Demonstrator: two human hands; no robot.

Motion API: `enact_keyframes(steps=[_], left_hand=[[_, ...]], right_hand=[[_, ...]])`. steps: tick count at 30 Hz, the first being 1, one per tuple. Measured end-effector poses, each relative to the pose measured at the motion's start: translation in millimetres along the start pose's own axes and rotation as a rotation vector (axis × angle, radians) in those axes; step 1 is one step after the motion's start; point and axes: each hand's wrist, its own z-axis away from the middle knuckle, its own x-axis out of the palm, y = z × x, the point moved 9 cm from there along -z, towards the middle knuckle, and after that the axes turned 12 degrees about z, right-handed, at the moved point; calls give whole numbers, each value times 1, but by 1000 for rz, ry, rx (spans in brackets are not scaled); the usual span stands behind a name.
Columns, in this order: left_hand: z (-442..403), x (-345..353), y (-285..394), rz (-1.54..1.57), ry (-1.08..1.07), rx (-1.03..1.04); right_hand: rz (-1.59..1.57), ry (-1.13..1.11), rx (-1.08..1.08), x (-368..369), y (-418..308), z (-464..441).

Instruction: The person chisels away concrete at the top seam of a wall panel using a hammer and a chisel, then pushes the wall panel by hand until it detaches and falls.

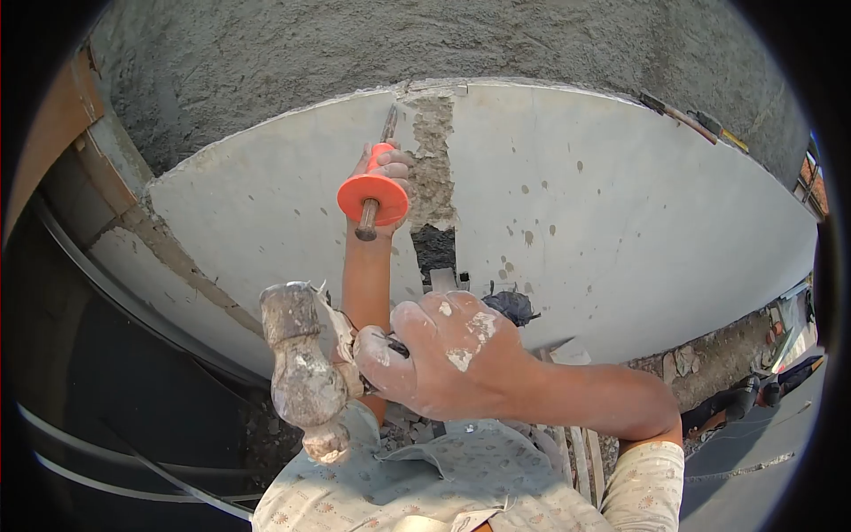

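Note:
My left hand (392, 167) is wrapped round the orange grip of a chisel (368, 217) with a round hand guard. The chisel's tip rests at or close to the white wall (310, 168), just left of a rough chipped channel (433, 160). Its struck end points back toward me. Closer to my chest, my right hand (452, 346), spotted with white plaster, grips a ball-peen hammer (306, 363) near its head. The hammer head hangs to the left of that hand, apart from the chisel. Most of the hammer's handle is hidden.
A dark hole (434, 248) opens at the channel's lower end, with a dark bundle (511, 306) nearby. Tools with handles (696, 124) lie on the wall's top edge at right. Rubble lies below. Another person (736, 403) is at far right.

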Motion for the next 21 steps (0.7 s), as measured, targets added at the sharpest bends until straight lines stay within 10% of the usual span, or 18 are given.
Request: enact_keyframes(steps=[4,10,15,21], left_hand=[[0,-6,-2,17,30,-28],[-1,-13,-1,-81,81,38],[-1,-3,-3,26,19,-36],[-1,-9,-2,30,35,-62]], right_hand=[[-121,134,-84,-5,-10,6],[-79,-315,264,51,34,17],[-180,267,-85,-22,-21,9],[-26,-220,225,53,31,19]])
